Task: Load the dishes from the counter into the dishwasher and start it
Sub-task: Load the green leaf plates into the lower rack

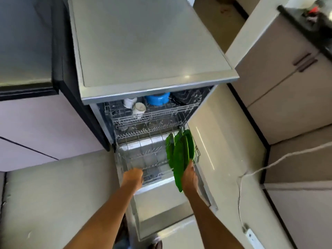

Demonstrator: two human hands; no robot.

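Head view. I see the stainless freestanding dishwasher (149, 51) with its door down and the lower wire rack (143, 155) pulled out. My left hand (133, 177) has its grip curled on the rack's front rail at 7 o'clock. My right hand (189, 177) pinches a green leaf-shaped plate (179, 159); more green plates (189, 141) stand at 3 o'clock. A blue bowl (158, 99) and white cups (139, 109) sit in the upper wire rack (161, 114).

The pulled-out lower rack (136, 155) carries green plates (181, 151) standing on edge at its right side.
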